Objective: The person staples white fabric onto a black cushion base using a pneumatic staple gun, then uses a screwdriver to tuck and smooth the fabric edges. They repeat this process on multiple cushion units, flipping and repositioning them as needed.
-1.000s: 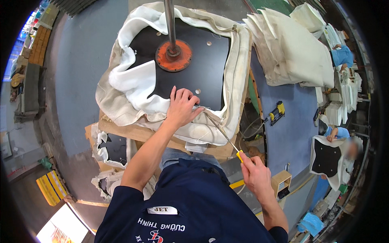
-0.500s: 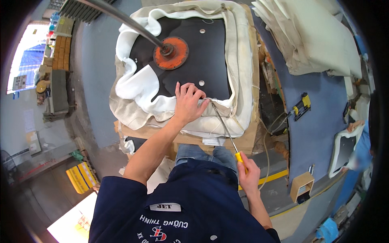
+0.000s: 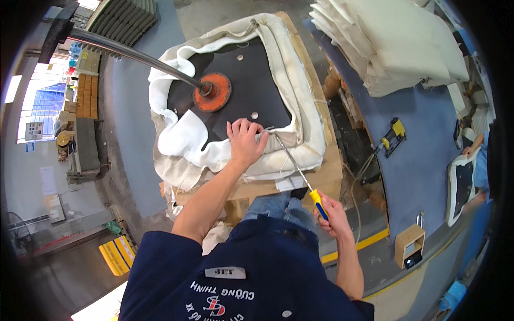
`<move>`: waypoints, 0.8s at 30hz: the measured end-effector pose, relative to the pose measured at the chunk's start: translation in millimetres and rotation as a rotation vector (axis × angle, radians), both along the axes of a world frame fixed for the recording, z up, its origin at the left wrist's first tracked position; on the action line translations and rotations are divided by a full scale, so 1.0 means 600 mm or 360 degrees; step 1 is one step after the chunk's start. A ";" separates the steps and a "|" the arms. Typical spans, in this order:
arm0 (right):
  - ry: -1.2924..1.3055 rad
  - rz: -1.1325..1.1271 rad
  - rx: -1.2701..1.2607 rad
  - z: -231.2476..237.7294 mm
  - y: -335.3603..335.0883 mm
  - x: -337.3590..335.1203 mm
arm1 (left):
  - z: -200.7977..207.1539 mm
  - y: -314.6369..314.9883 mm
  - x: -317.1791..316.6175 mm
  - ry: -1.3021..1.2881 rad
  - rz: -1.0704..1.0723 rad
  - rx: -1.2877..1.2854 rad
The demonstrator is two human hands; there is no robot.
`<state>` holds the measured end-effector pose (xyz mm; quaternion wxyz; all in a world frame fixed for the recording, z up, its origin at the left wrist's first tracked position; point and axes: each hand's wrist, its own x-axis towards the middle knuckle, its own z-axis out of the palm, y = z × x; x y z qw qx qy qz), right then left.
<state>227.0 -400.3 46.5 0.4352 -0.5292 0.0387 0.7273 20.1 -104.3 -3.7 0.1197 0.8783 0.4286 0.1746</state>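
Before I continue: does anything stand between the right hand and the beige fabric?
Nothing visible blocks the right hand; its screwdriver reaches the beige fabric. The left hand lies beside the tip; the orange disc sits farther away.

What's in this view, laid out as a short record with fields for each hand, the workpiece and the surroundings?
Left hand: on the near edge of the workpiece, close to the tool's tip
Right hand: closed around the yellow-and-blue handle of a long-shafted tool
Tool tip: at the fabric edge; exact contact too small to tell
Workpiece: pale upholstered piece, black panel facing up, loose white padding at left
Over the panel: orange disc on a metal rod
Right side: yellow-and-black tool, pale fabric stack
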 end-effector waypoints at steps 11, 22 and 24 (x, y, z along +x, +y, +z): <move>-0.1641 0.0609 0.0316 0.059 0.019 0.024 | 0.007 0.015 0.017 -0.0095 0.0076 -0.0022; -0.1368 0.0839 0.0135 0.062 0.056 0.060 | 0.011 0.020 0.035 -0.0113 0.0127 -0.0081; -0.2135 0.0838 0.0634 0.058 0.069 0.073 | 0.015 0.023 0.046 -0.0084 0.0146 -0.0097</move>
